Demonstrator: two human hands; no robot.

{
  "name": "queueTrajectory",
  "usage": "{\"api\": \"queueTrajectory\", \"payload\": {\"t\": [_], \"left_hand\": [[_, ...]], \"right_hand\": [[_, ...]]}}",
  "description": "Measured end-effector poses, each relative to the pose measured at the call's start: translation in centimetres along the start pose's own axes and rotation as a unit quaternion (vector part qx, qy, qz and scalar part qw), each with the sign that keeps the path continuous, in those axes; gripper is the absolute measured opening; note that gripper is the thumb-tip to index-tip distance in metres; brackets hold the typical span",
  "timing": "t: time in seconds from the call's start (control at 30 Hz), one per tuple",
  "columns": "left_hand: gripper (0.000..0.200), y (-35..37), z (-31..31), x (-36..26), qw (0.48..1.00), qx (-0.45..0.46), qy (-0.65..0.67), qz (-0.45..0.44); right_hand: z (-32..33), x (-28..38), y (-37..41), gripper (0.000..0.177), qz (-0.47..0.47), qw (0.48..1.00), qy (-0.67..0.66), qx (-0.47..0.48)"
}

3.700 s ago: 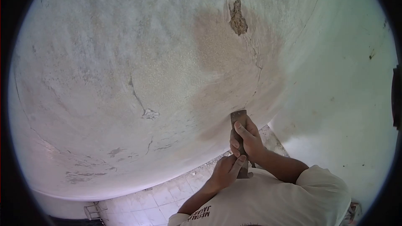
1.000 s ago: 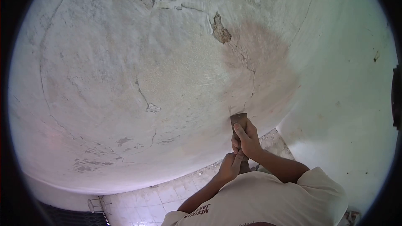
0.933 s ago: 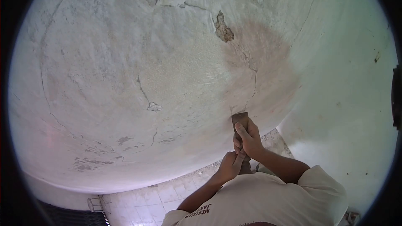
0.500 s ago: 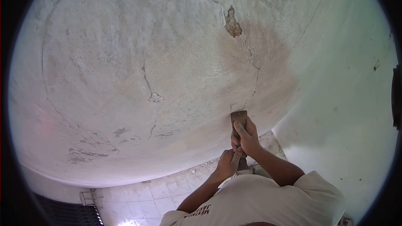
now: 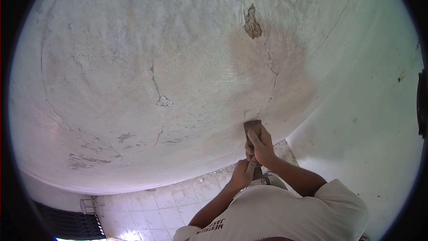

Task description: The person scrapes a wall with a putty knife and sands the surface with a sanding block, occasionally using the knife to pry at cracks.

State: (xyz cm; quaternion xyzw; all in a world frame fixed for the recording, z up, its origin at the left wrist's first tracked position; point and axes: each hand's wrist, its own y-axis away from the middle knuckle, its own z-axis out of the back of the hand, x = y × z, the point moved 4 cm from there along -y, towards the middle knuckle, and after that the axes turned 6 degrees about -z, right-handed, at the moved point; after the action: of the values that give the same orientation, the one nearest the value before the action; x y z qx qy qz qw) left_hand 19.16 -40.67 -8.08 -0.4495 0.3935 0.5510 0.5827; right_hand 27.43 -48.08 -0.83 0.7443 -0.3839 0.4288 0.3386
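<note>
My right hand (image 5: 262,146) is closed around a flat, dark scraper-like tool, its thumb lying along the blade. The wide straight end of the scraper (image 5: 253,125) meets the plastered wall just under a thin crack (image 5: 269,103). Lower down, my left hand (image 5: 243,172) is wrapped around the tool's lower part, close below the right. Fingers hide most of the grip. A brownish, damp-looking patch (image 5: 290,62) spreads over the wall above the blade, with a broken hole (image 5: 253,26) near its top.
More cracks cross the pale wall (image 5: 196,71), with a chipped spot (image 5: 164,101) left of centre. A second wall (image 5: 356,151) joins at the right. Below is a tiled floor (image 5: 154,218) with crumbs along the wall's foot. A stool-like object (image 5: 90,205) stands lower left.
The head view has shifted slightly. Both hands keep their hold on the scraper, and its blade appears slightly lower and further left in view.
</note>
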Motion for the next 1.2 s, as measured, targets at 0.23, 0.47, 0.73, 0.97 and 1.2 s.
{"api": "queueTrajectory", "payload": {"t": [0.23, 0.47, 0.73, 0.97, 1.2], "left_hand": [[0.042, -0.8, 0.2, -2.6, 0.999, 0.023, 0.038, 0.027], [0.046, -0.7, -0.9, -2.9, 0.996, 0.020, 0.051, 0.075], [0.049, 1.6, -1.1, -3.1, 0.978, -0.040, 0.202, -0.013], [0.062, 2.4, -1.1, -7.0, 0.870, -0.409, 0.233, -0.146], [0.063, 2.7, -3.5, -7.0, 0.806, -0.539, 0.214, -0.124]], "right_hand": [[-0.3, 1.9, 0.3, 0.023, 0.007, 1.000, -0.005, -0.010], [0.8, 2.0, 0.4, 0.022, -0.009, 1.000, 0.007, 0.014], [5.5, -0.3, 1.9, 0.027, 0.100, 0.948, 0.230, 0.195], [5.6, 0.1, 5.8, 0.063, 0.048, 0.834, 0.322, 0.445], [7.4, -0.9, 4.9, 0.035, -0.027, 0.821, 0.343, 0.455]]}}
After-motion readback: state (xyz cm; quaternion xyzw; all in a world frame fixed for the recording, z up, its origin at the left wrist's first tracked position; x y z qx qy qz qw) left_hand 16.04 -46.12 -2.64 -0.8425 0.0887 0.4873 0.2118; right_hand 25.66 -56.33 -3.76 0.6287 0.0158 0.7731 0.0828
